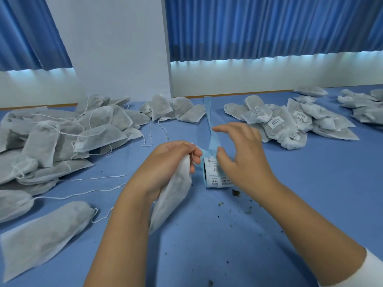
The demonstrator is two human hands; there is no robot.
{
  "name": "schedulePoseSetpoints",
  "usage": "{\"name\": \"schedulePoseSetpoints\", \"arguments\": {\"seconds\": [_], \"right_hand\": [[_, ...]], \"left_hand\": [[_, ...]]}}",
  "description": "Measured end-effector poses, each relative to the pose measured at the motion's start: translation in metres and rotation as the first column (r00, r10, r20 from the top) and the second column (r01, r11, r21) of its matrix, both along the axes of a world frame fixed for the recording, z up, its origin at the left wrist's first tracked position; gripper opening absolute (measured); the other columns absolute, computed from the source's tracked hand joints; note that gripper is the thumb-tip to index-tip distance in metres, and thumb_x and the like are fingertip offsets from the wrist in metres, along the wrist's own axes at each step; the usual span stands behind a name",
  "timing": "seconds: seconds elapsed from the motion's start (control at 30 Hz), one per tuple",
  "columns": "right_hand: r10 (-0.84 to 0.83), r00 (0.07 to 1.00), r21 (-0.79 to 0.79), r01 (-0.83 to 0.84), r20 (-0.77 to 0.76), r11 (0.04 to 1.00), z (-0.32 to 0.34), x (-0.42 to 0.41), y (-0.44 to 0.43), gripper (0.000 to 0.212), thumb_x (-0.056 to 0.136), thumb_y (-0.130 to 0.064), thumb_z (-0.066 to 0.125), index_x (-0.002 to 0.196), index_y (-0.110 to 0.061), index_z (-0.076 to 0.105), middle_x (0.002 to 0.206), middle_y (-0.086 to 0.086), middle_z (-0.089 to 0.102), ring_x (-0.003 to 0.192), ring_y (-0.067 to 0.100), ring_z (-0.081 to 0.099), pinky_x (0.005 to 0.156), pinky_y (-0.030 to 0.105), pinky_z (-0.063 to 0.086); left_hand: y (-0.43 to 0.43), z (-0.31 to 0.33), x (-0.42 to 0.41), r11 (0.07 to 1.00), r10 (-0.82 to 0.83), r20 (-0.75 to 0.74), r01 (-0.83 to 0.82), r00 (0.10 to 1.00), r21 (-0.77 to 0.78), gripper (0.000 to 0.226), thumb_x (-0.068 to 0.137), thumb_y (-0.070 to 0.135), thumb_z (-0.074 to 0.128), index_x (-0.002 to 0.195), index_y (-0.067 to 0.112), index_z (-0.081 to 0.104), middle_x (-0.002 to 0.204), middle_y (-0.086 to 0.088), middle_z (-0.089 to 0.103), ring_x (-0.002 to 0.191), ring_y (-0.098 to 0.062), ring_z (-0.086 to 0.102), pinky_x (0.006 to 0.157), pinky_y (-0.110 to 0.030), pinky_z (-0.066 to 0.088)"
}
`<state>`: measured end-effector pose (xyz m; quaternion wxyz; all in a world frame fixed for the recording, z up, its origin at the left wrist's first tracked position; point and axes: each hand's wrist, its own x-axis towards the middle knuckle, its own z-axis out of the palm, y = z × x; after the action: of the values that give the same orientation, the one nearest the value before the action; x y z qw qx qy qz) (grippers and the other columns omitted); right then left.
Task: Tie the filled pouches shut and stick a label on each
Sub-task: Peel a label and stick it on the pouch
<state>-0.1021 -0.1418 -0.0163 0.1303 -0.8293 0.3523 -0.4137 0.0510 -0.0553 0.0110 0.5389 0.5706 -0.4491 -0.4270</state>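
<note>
The left hand [165, 162] grips a pouch [174, 195] by its neck, mid counter [228, 235]. The right hand [242, 154] is spread wide over the label roll [215, 175] just right of it. A sticker might fold or cling to fingers, and the loose roll might roll away.

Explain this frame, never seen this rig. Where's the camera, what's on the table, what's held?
There is no machine here. One wide-angle camera sits on a person's head and looks forward and down at their own bare hands. The left hand grips a white filled pouch by its neck. The right hand is open just above a label roll on the blue table, fingers spread. The roll's blue backing strip runs away from it. To the left lies a heap of unlabelled pouches, many with loose strings. At far right is a heap of labelled pouches with barcode stickers. Dark crumbs dot the table near the roll.
</note>
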Motion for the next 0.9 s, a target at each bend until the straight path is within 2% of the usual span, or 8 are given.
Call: {"name": "schedulePoseSetpoints", "arguments": {"seconds": [0.07, 0.2, 0.33, 0.47, 0.6, 0.73, 0.83, 0.9], "right_hand": [[0.094, 0.986, -0.003, -0.094, 0.135, 0.996, 0.005, 0.000, 0.006, 0.027, 0.086, -0.012, 0.063, 0.108, -0.029, 0.059, 0.103, -0.020, 0.061, 0.110, 0.010, 0.050, 0.090, 0.020, 0.035], [0.284, 0.892, 0.303, -0.395, 0.351, 0.867, 0.010, 0.003, 0.016, 0.020, 0.086, -0.009, 0.068, 0.095, -0.023, 0.057, 0.090, -0.011, 0.072, 0.091, 0.005, 0.065, 0.076, 0.031, 0.046], [0.276, 0.854, 0.452, -0.477, 0.442, 0.754, 0.010, -0.001, 0.011, 0.018, 0.086, -0.009, 0.070, 0.095, -0.015, 0.057, 0.086, -0.003, 0.075, 0.085, 0.008, 0.068, 0.080, 0.021, 0.050], [0.291, 0.870, 0.412, -0.453, 0.398, 0.791, 0.010, 0.000, 0.011, 0.017, 0.084, -0.003, 0.069, 0.087, -0.014, 0.057, 0.077, -0.006, 0.068, 0.076, 0.007, 0.064, 0.073, 0.024, 0.050], [0.254, 0.871, 0.448, -0.443, 0.420, 0.777, 0.014, -0.002, 0.006, 0.019, 0.088, 0.002, 0.058, 0.083, -0.016, 0.053, 0.079, 0.000, 0.059, 0.072, 0.011, 0.057, 0.068, 0.024, 0.047], [0.154, 0.757, 0.576, -0.597, 0.636, 0.559, 0.018, -0.003, 0.004, 0.020, 0.092, 0.005, 0.049, 0.083, -0.013, 0.052, 0.069, -0.003, 0.062, 0.073, 0.017, 0.059, 0.063, 0.021, 0.048], [0.076, 0.620, 0.564, -0.752, 0.781, 0.341, 0.020, -0.004, 0.005, 0.022, 0.091, 0.010, 0.045, 0.083, -0.009, 0.051, 0.067, 0.002, 0.061, 0.069, 0.017, 0.058, 0.055, 0.020, 0.045], [0.056, 0.577, 0.539, -0.789, 0.815, 0.294, 0.022, -0.005, 0.006, 0.025, 0.089, 0.014, 0.044, 0.084, -0.009, 0.053, 0.073, 0.002, 0.055, 0.063, 0.013, 0.053, 0.052, 0.019, 0.041]], "left_hand": [[0.000, -0.001, -0.002, 1.000, -0.005, 0.004, 0.005, 1.000, -0.018, 0.030, 0.098, 0.014, 0.050, 0.072, 0.013, 0.065, 0.070, 0.001, 0.067, 0.056, -0.012, 0.053, 0.053, -0.017, 0.045], [-0.001, -0.003, -0.006, 0.998, -0.024, -0.005, 0.023, 1.000, -0.051, 0.027, 0.097, 0.012, 0.050, 0.073, 0.013, 0.062, 0.072, -0.003, 0.066, 0.058, -0.014, 0.052, 0.059, -0.021, 0.045], [-0.001, -0.004, -0.007, 0.998, -0.013, -0.037, 0.011, 0.999, -0.066, 0.026, 0.096, 0.011, 0.052, 0.072, 0.014, 0.063, 0.071, -0.006, 0.067, 0.057, -0.014, 0.055, 0.057, -0.019, 0.047], [-0.002, -0.005, -0.009, 0.998, 0.004, 0.002, -0.004, 1.000, -0.062, 0.035, 0.096, 0.009, 0.054, 0.065, 0.020, 0.066, 0.071, -0.004, 0.070, 0.059, -0.011, 0.060, 0.057, -0.016, 0.049], [-0.003, -0.006, -0.009, 0.998, 0.053, 0.133, -0.047, 0.990, -0.043, 0.030, 0.092, 0.016, 0.061, 0.066, 0.025, 0.072, 0.074, 0.015, 0.070, 0.062, 0.005, 0.058, 0.060, -0.008, 0.042], [-0.005, -0.009, -0.010, 0.997, 0.078, 0.199, -0.073, 0.977, -0.034, 0.023, 0.090, 0.018, 0.064, 0.070, 0.023, 0.074, 0.056, 0.020, 0.057, 0.049, 0.008, 0.046, 0.047, -0.005, 0.033], [-0.005, -0.009, -0.011, 0.996, 0.082, 0.205, -0.073, 0.975, -0.050, 0.026, 0.089, 0.017, 0.065, 0.065, 0.024, 0.071, 0.058, 0.018, 0.059, 0.049, 0.008, 0.046, 0.047, -0.004, 0.033], [-0.005, -0.009, -0.011, 0.994, 0.108, 0.203, -0.099, 0.973, -0.056, 0.025, 0.089, 0.016, 0.064, 0.066, 0.023, 0.071, 0.056, 0.020, 0.057, 0.050, 0.007, 0.046, 0.047, -0.004, 0.033]]}}
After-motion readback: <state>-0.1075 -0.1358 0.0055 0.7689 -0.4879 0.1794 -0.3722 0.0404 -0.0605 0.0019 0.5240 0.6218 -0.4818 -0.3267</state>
